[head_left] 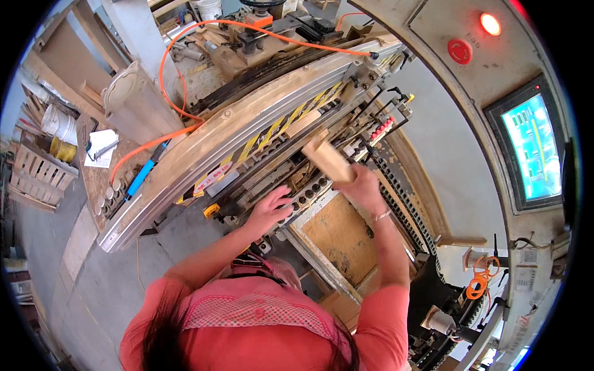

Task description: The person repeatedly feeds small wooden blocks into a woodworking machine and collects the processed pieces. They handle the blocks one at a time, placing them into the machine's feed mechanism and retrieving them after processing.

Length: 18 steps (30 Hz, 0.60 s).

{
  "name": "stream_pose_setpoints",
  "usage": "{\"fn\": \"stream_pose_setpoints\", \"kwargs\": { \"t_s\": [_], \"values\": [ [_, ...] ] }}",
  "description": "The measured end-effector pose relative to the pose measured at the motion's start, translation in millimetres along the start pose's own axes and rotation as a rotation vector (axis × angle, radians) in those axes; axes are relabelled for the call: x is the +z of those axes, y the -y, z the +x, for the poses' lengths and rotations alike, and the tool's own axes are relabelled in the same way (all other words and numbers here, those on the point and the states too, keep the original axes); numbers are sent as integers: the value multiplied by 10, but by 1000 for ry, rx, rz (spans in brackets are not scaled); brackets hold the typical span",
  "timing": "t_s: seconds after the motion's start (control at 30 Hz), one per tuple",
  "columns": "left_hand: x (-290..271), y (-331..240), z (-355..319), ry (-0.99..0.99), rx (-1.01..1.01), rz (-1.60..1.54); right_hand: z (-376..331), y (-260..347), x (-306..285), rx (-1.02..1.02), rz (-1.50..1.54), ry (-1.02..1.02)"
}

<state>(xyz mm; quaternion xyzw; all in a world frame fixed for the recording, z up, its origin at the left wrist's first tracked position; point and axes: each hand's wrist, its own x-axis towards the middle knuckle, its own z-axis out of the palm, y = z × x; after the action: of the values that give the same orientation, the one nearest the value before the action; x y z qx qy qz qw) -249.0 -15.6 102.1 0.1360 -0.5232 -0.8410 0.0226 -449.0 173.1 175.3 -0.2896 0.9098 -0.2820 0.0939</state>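
My right hand [364, 188] is closed round the near end of a pale wooden block [331, 162], which slants away from me over the woodworking machine's bed. The block is slightly blurred, and I cannot tell whether it is one piece or several together. My left hand [270, 209] is held over the near edge of the machine, fingers apart and holding nothing. Just beside it runs a row of round black rollers [310, 193]. Another pale wooden piece [303, 123] lies farther in, by the yellow-and-black striped guard strip [263, 135].
A brown board panel [339, 238] lies right of my body. Chain tracks [402, 204] run along the right. A control panel with a lit screen [533, 148] and red stop button [460, 51] stands at right. An orange hose [162, 68] loops over the beam, near a blue-handled tool [141, 179].
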Motion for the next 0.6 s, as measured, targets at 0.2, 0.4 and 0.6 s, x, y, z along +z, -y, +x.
{"fn": "stream_pose_setpoints", "kwargs": {
  "t_s": [0.2,0.4,0.6],
  "values": [
    [35,77,283,42,-97,-281,-548,517,524,-166,160,88],
    [-36,57,245,-27,-47,-327,-525,619,609,-223,183,74],
    [-89,-54,162,-168,-32,-255,131,312,239,-122,-9,23]
  ]
}}
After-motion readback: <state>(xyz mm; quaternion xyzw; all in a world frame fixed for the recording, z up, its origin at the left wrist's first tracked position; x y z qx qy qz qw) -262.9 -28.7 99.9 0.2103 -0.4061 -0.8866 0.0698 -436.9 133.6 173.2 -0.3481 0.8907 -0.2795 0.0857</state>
